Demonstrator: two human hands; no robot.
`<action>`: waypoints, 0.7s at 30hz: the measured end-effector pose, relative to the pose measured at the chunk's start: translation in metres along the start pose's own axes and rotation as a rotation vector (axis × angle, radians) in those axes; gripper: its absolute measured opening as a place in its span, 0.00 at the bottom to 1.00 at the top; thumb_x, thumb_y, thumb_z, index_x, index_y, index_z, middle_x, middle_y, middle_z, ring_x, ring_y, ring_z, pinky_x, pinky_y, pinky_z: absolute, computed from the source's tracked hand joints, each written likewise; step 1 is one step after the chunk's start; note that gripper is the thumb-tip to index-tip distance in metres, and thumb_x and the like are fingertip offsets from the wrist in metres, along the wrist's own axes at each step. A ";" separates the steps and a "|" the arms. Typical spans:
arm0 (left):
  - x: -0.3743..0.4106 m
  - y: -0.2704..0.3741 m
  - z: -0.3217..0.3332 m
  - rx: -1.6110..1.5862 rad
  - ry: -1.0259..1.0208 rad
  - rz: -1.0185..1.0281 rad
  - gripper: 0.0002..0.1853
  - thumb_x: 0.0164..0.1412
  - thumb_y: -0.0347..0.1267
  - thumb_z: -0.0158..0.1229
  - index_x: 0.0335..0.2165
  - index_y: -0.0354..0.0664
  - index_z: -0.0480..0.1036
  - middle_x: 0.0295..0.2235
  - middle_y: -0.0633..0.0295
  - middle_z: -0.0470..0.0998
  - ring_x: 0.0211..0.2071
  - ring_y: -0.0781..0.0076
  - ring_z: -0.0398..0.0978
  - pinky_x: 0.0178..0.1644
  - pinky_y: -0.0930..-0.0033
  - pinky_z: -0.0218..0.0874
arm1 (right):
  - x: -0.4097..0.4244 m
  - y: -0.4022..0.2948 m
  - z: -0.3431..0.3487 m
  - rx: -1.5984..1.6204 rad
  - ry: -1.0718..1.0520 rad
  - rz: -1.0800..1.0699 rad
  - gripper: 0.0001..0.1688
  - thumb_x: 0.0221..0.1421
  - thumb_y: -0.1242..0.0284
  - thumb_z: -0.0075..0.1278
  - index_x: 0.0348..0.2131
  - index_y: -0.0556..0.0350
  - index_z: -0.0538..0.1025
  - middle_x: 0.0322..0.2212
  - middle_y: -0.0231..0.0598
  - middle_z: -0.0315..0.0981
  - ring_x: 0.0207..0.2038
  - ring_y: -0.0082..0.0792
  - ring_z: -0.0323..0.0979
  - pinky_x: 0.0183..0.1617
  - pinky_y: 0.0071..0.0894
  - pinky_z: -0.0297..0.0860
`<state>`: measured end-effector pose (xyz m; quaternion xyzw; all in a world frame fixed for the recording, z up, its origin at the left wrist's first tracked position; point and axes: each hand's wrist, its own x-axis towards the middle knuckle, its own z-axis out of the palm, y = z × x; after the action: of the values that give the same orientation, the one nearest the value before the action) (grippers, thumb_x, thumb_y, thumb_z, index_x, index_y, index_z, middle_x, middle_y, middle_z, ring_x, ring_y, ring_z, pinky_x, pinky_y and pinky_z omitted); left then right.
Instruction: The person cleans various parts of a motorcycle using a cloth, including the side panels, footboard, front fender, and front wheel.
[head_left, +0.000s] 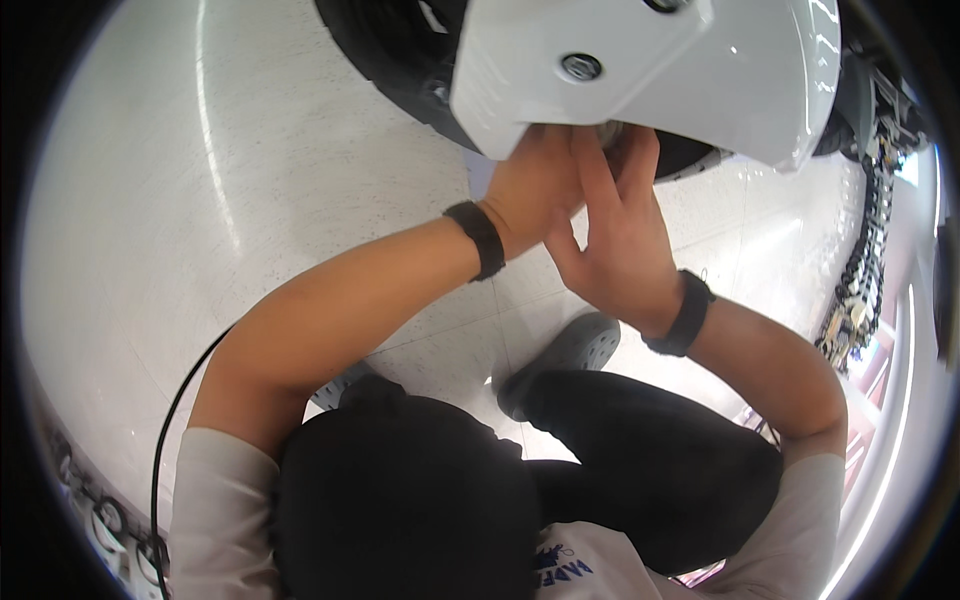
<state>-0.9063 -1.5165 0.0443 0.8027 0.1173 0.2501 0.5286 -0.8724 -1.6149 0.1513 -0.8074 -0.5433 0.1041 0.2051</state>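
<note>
A glossy white vehicle body panel (660, 82) with a round recessed fastener (582, 67) hangs over a black tyre (397, 82), at the top of the view. Under the panel's lower edge reaches my left hand (536, 176), its fingers hidden behind the panel. Close against it on the right is my right hand (619, 232), with its thumb near my left hand and its fingertips at a pale round part (611, 133) under the same edge. Whether either hand grips anything is hidden. Both wrists wear black bands.
Below is a pale tiled floor (300, 165) with my grey perforated clogs (585, 345) on it. A thin black cable (169, 420) curves past my left elbow. Rows of parked wheeled vehicles stand at the far right (862, 285) and lower left (112, 517).
</note>
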 end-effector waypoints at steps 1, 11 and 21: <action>-0.006 0.000 -0.001 0.056 0.046 0.039 0.18 0.54 0.32 0.61 0.42 0.33 0.73 0.34 0.51 0.77 0.37 0.46 0.74 0.43 0.53 0.69 | 0.004 -0.002 -0.001 0.010 -0.033 0.026 0.48 0.48 0.81 0.57 0.66 0.64 0.58 0.59 0.68 0.48 0.55 0.71 0.64 0.54 0.52 0.72; -0.056 -0.063 -0.047 0.460 0.026 -0.056 0.32 0.54 0.23 0.55 0.58 0.21 0.62 0.60 0.30 0.59 0.68 0.25 0.47 0.70 0.44 0.51 | 0.038 0.001 0.079 0.141 -0.199 0.127 0.40 0.57 0.75 0.55 0.66 0.63 0.60 0.60 0.67 0.61 0.59 0.62 0.68 0.58 0.46 0.71; 0.002 -0.094 -0.147 0.866 0.269 0.058 0.32 0.59 0.29 0.55 0.61 0.30 0.64 0.66 0.44 0.59 0.70 0.36 0.50 0.69 0.42 0.52 | 0.125 -0.050 0.170 0.498 0.242 0.204 0.49 0.57 0.72 0.49 0.70 0.70 0.46 0.68 0.71 0.46 0.71 0.67 0.48 0.73 0.51 0.50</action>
<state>-0.9751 -1.3603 0.0058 0.9132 0.2559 0.2947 0.1170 -0.9326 -1.4465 0.0282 -0.7892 -0.3888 0.1571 0.4486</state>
